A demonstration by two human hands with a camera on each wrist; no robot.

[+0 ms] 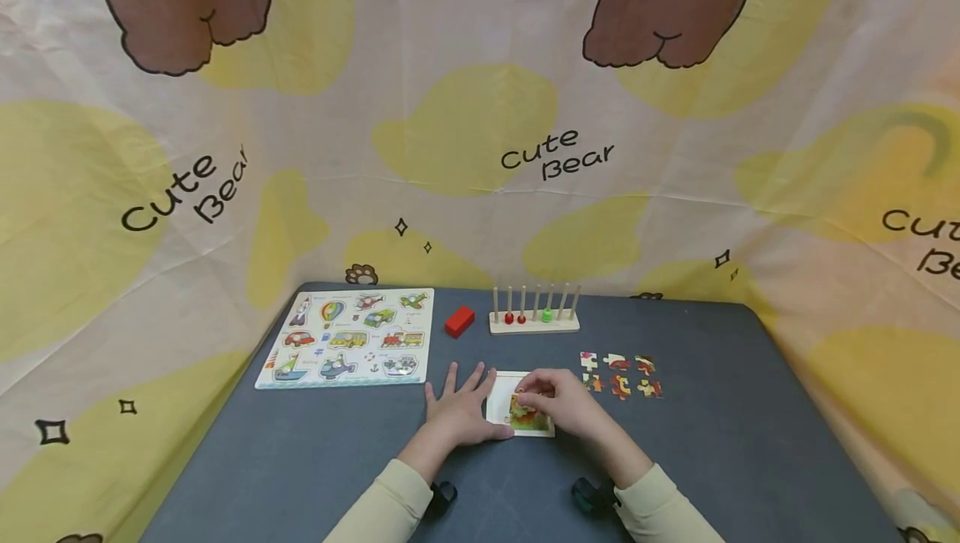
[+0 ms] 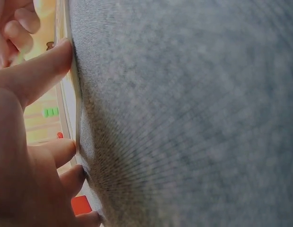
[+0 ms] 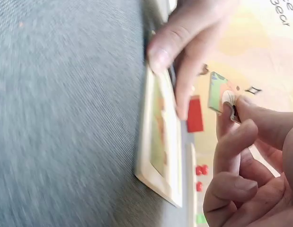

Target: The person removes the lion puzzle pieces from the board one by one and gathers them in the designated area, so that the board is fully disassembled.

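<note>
A small white puzzle tray [image 1: 498, 406] lies flat on the table in front of me. Joined picture pieces [image 1: 529, 421] fill part of its lower right. My left hand [image 1: 461, 418] spreads its fingers at the tray's left side, and the thumb touches the near edge. Over the tray's right side, my right hand [image 1: 567, 400] pinches a jigsaw piece [image 3: 216, 92] between thumb and fingers. That piece is tilted up in the right wrist view, above the tray, with a green and orange print. In the head view the fingers partly cover it.
Several loose jigsaw pieces [image 1: 620, 387] lie in two rows to the right of the tray. Behind stand a peg rack [image 1: 534, 327] with red and green beads and a red block [image 1: 459, 322]. A vehicle picture board [image 1: 315, 359] occupies the back left.
</note>
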